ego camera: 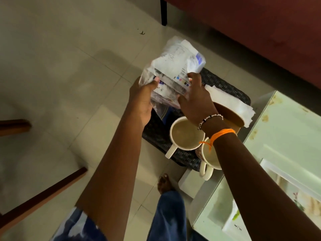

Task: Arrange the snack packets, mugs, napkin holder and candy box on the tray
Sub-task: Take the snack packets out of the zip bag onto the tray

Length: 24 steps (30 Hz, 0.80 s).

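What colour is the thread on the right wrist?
Orange, on the right wrist, beside a beaded bracelet. Shows best in the head view.

Under you lay a pale tiled floor [60,70], with a small dark speck [142,33] on it far ahead. At your right stood a glass-topped table [278,153], stained in places. A dark red sofa [260,32] filled the upper right, one black leg [163,12] showing. Brown wooden chair legs [43,193] slanted in at your left.

Tray [156,136] near side blocked by two mugs [186,133]; right side by napkin holder [231,108]. Far-left tray area free, w/ open floor [69,75] beyond for approach.
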### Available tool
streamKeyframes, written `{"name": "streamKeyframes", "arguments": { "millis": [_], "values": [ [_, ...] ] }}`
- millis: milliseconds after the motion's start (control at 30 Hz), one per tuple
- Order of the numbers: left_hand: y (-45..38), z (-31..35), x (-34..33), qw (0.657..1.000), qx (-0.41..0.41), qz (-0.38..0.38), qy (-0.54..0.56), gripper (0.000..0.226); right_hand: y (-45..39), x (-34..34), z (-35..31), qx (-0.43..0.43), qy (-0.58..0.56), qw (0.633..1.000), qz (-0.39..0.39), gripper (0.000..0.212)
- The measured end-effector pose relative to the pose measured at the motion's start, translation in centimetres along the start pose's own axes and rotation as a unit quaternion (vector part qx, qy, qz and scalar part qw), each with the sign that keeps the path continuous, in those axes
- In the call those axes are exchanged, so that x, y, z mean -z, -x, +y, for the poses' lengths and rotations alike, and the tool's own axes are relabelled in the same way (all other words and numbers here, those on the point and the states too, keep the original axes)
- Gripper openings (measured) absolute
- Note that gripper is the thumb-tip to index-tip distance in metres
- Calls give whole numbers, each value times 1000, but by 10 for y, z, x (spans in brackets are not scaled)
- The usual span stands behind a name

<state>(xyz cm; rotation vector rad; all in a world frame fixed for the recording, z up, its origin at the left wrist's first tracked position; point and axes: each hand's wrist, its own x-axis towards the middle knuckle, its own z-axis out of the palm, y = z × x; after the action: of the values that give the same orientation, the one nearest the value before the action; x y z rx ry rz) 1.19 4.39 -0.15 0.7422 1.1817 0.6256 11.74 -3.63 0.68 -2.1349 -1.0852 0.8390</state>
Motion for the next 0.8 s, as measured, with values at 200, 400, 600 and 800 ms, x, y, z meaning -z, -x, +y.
{"name": "streamKeyframes", "arguments": {
  "millis": [200,400,600,800],
  "values": [
    [49,8,-26,945,-266,46,-182,6,16,23,0,44,8,993,112,32],
    [141,-33,-75,838,-409,-107,-346,27,94,91,29,-125,-403,900,108,41],
    [240,-124,-126,682,-462,-236,-516,20,207,160,113,-183,-541,820,41,65],
    [348,-207,-181,579,-447,-396,-555,20,327,209,209,-241,-568,770,165,27]
  ]
}}
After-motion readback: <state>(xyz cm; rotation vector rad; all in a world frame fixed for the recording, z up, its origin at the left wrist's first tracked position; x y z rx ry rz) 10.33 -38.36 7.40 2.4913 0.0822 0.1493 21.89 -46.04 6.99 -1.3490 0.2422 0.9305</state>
